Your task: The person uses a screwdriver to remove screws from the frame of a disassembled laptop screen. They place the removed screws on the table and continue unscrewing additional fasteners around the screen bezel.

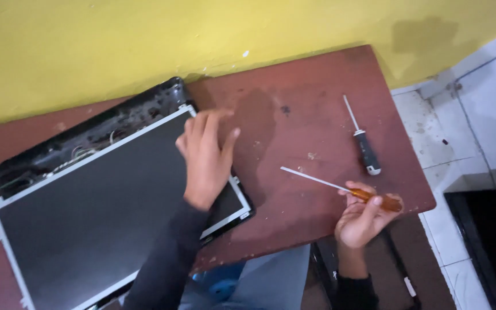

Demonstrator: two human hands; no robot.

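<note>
The bare screen panel (104,212) lies loose in its black back shell (81,129) at eight o'clock on the red table (294,115); the left hand (205,158) rests open-fingered on its upper right corner and could flex it; the right hand (363,215), at four o'clock, grips an orange-handled screwdriver (340,186) whose tip may scratch the panel; a black screwdriver (363,140) lies at two o'clock.

Yellow wall (87,46), white tiled floor (483,115)

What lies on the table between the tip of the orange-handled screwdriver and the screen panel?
Nothing visible. The right hand holds the orange-handled screwdriver, its tip pointing left over bare red-brown table toward the screen panel. The left hand rests on the panel's right corner. The black screwdriver lies aside, farther right.
</note>
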